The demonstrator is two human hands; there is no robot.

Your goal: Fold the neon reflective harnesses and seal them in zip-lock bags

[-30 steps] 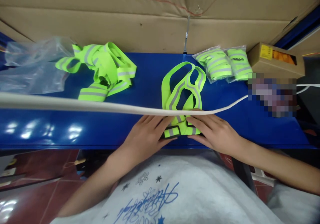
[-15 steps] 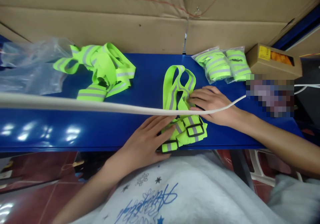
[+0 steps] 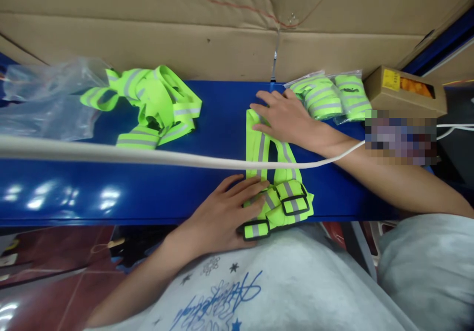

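Observation:
A yellow-green reflective strap [image 3: 261,146] with grey stripes and black buckles lies folded near the front edge of the blue table. My left hand [image 3: 225,212] rests on the left side of its buckled lower end, fingers spread. At the strap's far end, my right hand [image 3: 283,116] lies over the top loops with its fingers apart, touching them. One black buckle [image 3: 295,204] shows at the right of the bundle, and another [image 3: 256,230] hangs at the table edge beside my left hand.
A tangled pile of similar straps [image 3: 155,99] sits at the back left, beside clear plastic bags [image 3: 48,109]. Bagged straps [image 3: 320,96] and a cardboard box [image 3: 407,94] stand at the back right. A white cable [image 3: 166,158] crosses the view above the table.
My right hand has moved up and left onto the strap's far end. The rounded loops there are now flatter and straighter. The buckled end has shifted slightly right and nearer to me.

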